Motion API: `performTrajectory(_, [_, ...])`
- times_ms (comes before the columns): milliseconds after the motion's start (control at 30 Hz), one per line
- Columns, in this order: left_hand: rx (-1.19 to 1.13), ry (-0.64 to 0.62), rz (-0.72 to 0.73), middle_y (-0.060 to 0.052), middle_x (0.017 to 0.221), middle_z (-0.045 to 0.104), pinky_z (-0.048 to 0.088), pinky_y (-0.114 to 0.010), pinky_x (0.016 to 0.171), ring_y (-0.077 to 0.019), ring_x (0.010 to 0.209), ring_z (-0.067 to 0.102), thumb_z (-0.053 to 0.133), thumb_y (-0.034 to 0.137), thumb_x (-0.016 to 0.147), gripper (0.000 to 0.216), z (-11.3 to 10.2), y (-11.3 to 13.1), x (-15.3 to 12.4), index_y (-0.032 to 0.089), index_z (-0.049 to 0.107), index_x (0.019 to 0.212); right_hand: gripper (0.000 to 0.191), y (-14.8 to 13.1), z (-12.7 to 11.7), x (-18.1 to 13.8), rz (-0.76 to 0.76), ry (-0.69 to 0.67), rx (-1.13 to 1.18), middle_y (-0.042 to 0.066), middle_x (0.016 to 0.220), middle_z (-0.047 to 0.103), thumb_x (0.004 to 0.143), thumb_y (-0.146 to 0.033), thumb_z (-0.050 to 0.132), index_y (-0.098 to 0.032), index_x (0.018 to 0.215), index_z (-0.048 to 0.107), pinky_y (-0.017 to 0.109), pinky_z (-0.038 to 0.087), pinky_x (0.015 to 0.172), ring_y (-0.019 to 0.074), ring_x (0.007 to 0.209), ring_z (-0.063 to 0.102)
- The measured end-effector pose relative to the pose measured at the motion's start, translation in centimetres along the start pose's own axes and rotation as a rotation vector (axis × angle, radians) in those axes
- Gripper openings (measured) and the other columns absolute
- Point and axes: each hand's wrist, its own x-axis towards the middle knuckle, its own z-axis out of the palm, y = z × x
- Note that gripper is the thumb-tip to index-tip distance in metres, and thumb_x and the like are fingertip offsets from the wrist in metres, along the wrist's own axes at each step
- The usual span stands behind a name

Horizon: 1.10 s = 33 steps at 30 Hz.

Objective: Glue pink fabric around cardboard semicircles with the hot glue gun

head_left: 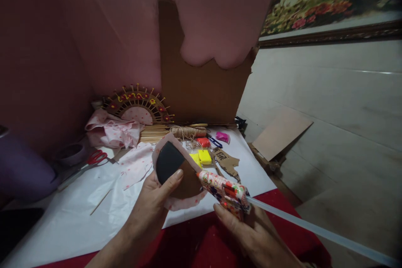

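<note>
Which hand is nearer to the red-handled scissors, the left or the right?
Left. The left hand, holding the fabric-edged piece, is right of the scissors and nearer the camera; the right hand, around the patterned glue gun, is farther right.

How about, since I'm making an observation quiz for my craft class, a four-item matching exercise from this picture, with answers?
1. Glue gun
2. Scissors
3. Fan-shaped decoration
4. Fabric-edged piece

A. Lying at the left, red-handled
B. In the left hand
C. In the right hand
D. At the back, trimmed in red and yellow

Pairs: 1-C; 2-A; 3-D; 4-B
</note>
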Motion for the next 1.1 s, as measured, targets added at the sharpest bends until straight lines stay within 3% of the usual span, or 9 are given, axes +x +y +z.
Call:
performTrajectory(233, [0.057,0.005,0.005,-0.007,0.087,0.077,0.057,-0.027,0.07,-0.0218,0.083,0.071,0.072,0.022,0.074,0.025,-0.1,0.1,0.0,0.016,0.071,0.097,0.038,-0.5,-0.1,-0.1,0.036,0.019,0.072,0.009,0.115,0.069,0.087,-0.044,0.053,-0.022,0.114,0.066,0.04,0.042,0.102,0.0281,0.114,0.058])
performTrajectory(367, [0.063,0.002,0.037,-0.009,0.094,0.076,0.056,-0.029,0.072,-0.0231,0.084,0.071,0.071,0.023,0.074,0.027,0.0,0.2,-0.1,0.015,0.07,0.1,0.039,-0.3,0.1,0.0,0.037,0.015,0.082,0.009,0.115,0.068,0.088,-0.047,0.05,-0.021,0.112,0.067,0.043,0.038,0.104,0.0291,0.115,0.056])
performTrajectory(567, [0.001,-0.009,-0.065,-0.011,0.097,0.076,0.057,-0.033,0.074,-0.0255,0.082,0.071,0.072,0.021,0.072,0.036,0.3,0.5,0.0,0.015,0.068,0.107,0.032,-0.2,0.3,0.1,0.036,0.106,0.187,0.007,0.105,0.07,0.084,-0.046,0.057,-0.023,0.104,0.067,0.039,0.046,0.095,0.0269,0.1,0.062])
performTrajectory(633, [-0.019,-0.021,-0.088,-0.012,0.098,0.076,0.057,-0.033,0.072,-0.0263,0.084,0.071,0.071,0.02,0.074,0.038,0.4,0.6,-0.1,0.015,0.066,0.111,0.026,0.0,0.5,0.0,0.019,0.097,0.257,0.004,0.083,0.071,0.083,-0.046,0.058,-0.023,0.091,0.068,0.035,0.051,0.085,0.0235,0.085,0.064])
performTrajectory(700, [-0.022,-0.019,-0.094,-0.012,0.096,0.076,0.058,-0.032,0.069,-0.0265,0.083,0.071,0.07,0.019,0.075,0.039,0.4,0.6,-0.1,0.015,0.064,0.113,0.028,0.4,0.7,0.0,0.064,0.046,0.358,-0.001,0.054,0.059,0.083,-0.049,0.058,-0.022,0.074,0.064,0.028,0.052,0.059,0.0165,0.055,0.058])
performTrajectory(767, [-0.012,-0.009,-0.086,-0.012,0.095,0.076,0.058,-0.032,0.069,-0.0265,0.083,0.071,0.069,0.019,0.075,0.04,0.4,0.5,0.0,0.014,0.063,0.115,0.039,0.8,0.9,0.0,0.16,-0.016,0.492,-0.006,0.041,0.042,0.081,-0.054,0.058,-0.021,0.062,0.056,0.02,0.037,0.036,0.0085,0.035,0.038])
performTrajectory(867, [0.005,-0.002,-0.084,-0.012,0.093,0.075,0.057,-0.031,0.069,-0.0255,0.082,0.071,0.069,0.02,0.076,0.037,0.3,0.5,0.0,0.013,0.064,0.111,0.051,1.3,0.8,0.3,0.249,-0.087,0.627,-0.008,0.04,0.035,0.076,-0.063,0.057,-0.018,0.054,0.047,0.016,0.025,0.029,0.0035,0.031,0.026])
performTrajectory(1000, [0.023,0.019,-0.082,-0.012,0.089,0.075,0.057,-0.028,0.065,-0.0233,0.075,0.071,0.071,0.021,0.074,0.031,0.0,0.6,0.1,0.011,0.066,0.102,0.051,2.3,-0.8,1.3,0.235,0.125,0.498,-0.006,0.045,0.04,0.074,-0.063,0.059,-0.018,0.054,0.047,0.018,0.029,0.031,0.0044,0.033,0.031])
performTrajectory(1100, [0.033,0.078,-0.067,-0.011,0.091,0.075,0.057,-0.027,0.067,-0.0216,0.075,0.071,0.072,0.02,0.073,0.033,-0.1,0.9,0.3,0.012,0.065,0.104,0.044,3.9,-2.7,2.1,0.166,0.259,0.316,-0.005,0.049,0.042,0.08,-0.057,0.055,-0.02,0.059,0.048,0.021,0.036,0.036,0.0085,0.038,0.038])
